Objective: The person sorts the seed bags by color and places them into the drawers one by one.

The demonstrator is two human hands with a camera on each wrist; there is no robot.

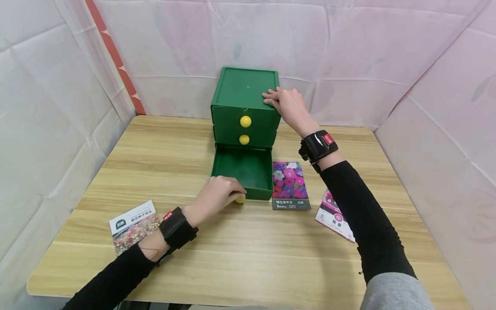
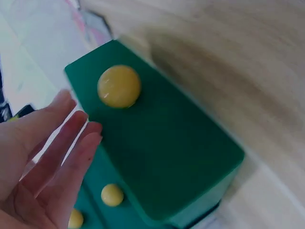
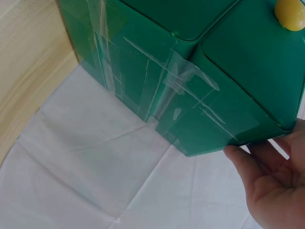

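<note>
- Drawer (image 1: 241, 172), the lowest of the green cabinet (image 1: 245, 105), stood pulled out toward the near desk (image 1: 248, 249) edge.
- Left hand (image 1: 217, 193) was curled round its yellow knob (image 1: 240, 199).
- Right hand (image 1: 284, 103) pressed flat, fingers straight, on the cabinet top.
- Light, stiff plastic probably; the knob seemed the best hold.

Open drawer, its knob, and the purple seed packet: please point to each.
Open drawer (image 1: 241, 165): head view, inner floor.
Knob (image 2: 119, 86): left wrist view, middle of the ball.
Purple seed packet (image 1: 289, 183): head view, flower picture.

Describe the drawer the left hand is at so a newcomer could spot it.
On the wooden table stands a green plastic three-drawer chest. Its bottom drawer is the one: the only drawer pulled open, with the left hand at its yellow round knob.
</note>
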